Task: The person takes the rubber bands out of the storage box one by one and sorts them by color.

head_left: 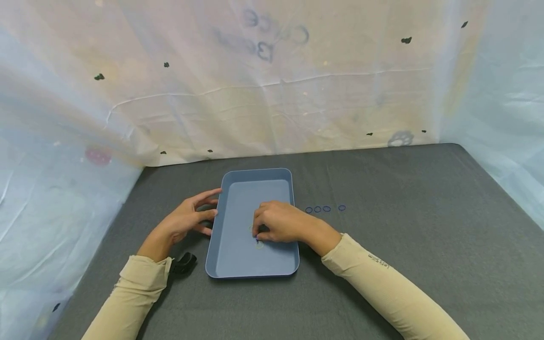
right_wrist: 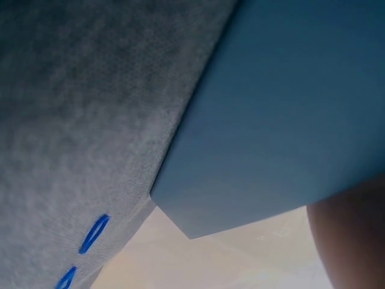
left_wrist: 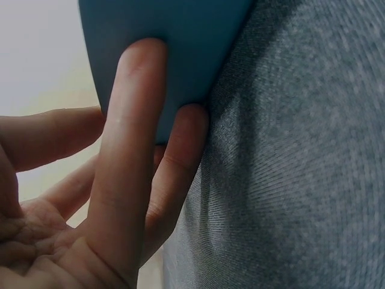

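Observation:
A shallow blue-grey tray (head_left: pixel 238 262) lies on the dark cloth. My left hand (head_left: pixel 183 219) touches its left side, fingers spread along the outer wall, and in the left wrist view the fingertips (left_wrist: pixel 144 57) press that wall. Over the tray floor, my right hand (head_left: pixel 280 222) bends its fingers down and pinches a small blue ring (head_left: pixel 257 239), mostly covered by the fingertips. Just below it, a pale yellowish ring (head_left: pixel 259 245) lies in the tray, with part of another pale ring beside the fingers. The right wrist view shows the tray's outer wall (right_wrist: pixel 258 138), not the fingertips.
Right of the tray, several thin blue rings (head_left: pixel 318 209) lie in a row on the grey cloth (head_left: pixel 403 226). A black strap-like object (head_left: pixel 184 263) is at the left wrist. Pale sheeting (head_left: pixel 272 118) hangs behind and at both sides of the table.

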Demonstrator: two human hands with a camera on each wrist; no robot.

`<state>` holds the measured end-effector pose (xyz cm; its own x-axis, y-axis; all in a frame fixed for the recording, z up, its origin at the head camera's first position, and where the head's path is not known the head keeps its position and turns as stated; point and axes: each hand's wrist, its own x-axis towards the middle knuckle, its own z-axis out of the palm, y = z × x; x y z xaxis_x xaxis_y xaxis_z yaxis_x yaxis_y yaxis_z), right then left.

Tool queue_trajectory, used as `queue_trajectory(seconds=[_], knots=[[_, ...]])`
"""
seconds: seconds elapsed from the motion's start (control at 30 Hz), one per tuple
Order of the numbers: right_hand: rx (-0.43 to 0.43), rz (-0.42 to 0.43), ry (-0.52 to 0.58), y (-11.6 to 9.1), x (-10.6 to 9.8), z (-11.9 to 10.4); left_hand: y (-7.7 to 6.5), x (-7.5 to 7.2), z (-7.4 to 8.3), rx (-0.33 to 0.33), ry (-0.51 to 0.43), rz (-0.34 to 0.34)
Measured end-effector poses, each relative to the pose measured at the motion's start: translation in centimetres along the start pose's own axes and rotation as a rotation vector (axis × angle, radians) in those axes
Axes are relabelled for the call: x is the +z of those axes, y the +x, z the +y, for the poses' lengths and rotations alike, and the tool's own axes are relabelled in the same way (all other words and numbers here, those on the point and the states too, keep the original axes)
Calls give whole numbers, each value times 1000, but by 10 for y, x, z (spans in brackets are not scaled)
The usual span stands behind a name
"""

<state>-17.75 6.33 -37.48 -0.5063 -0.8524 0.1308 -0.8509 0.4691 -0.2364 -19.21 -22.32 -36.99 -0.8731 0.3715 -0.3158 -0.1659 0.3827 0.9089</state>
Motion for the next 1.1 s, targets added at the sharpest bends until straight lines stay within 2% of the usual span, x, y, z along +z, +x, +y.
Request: queue_trajectory(seconds=[0.8, 1.1], knots=[[43, 112, 32, -13, -6, 6, -1, 1, 1, -5, -3, -5], [55, 132, 5, -20, -9, 7, -2, 1, 2, 4, -5, -9]])
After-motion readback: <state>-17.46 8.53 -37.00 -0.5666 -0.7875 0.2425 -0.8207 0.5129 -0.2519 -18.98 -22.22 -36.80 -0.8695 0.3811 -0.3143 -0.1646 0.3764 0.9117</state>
